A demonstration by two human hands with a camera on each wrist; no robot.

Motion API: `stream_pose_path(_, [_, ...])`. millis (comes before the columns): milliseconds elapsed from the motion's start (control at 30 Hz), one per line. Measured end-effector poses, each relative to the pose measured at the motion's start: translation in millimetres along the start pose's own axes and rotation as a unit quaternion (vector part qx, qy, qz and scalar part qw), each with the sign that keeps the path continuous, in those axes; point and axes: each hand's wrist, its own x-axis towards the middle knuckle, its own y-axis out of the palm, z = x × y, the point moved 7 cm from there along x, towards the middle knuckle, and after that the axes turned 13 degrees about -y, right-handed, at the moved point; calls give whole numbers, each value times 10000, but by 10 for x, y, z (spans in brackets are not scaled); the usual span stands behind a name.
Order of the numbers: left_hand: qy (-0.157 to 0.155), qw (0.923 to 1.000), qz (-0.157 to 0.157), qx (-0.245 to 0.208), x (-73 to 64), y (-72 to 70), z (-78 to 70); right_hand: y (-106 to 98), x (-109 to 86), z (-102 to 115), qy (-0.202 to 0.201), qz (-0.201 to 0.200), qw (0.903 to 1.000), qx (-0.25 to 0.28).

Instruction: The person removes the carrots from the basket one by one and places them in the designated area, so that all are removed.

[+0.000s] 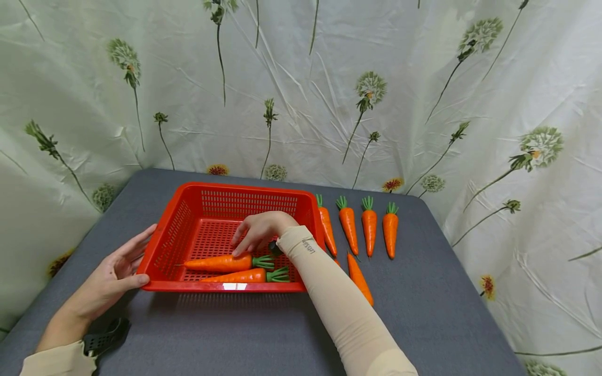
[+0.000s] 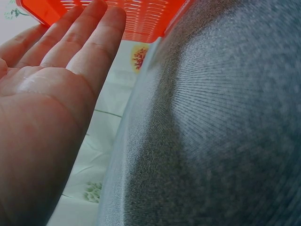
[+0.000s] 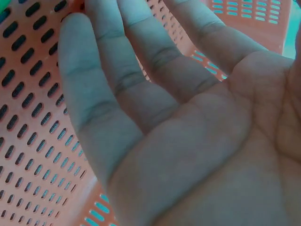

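Note:
A red plastic basket (image 1: 235,286) with slotted walls stands in front of me, and my left hand (image 1: 110,274) holds its near left corner, thumb on the rim. In the left wrist view the fingers (image 2: 96,44) of that hand lie against the basket's outer wall. Inside the basket are two orange carrots with green tops, an upper carrot (image 1: 211,263) and a lower carrot (image 1: 240,277) along the front wall. My right hand (image 1: 258,231) hangs over them inside the basket, fingers loosely bent, its thumb tip right at the upper carrot. Its palm is bare in the right wrist view.
Right of the basket, several more carrots (image 1: 369,227) lie in a row on the grey table (image 1: 432,292). Nearer me is a slanted carrot (image 1: 359,279), and another is mostly hidden by my right sleeve (image 1: 343,308). A flower-patterned curtain (image 1: 301,78) hangs behind the table.

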Motion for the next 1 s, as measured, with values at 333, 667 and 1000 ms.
stream_pose_path(333, [-12, 10000, 38, -7, 6, -9, 27, 67, 12, 7, 95, 209, 9997, -117])
stream_pose_path(667, [114, 9998, 129, -107, 7, -10, 18, 128, 8, 18, 199, 375, 9991, 5])
stream_pose_path(1000, [64, 9999, 136, -67, 8, -1, 13, 169, 10, 20, 263, 594, 9978, 124])
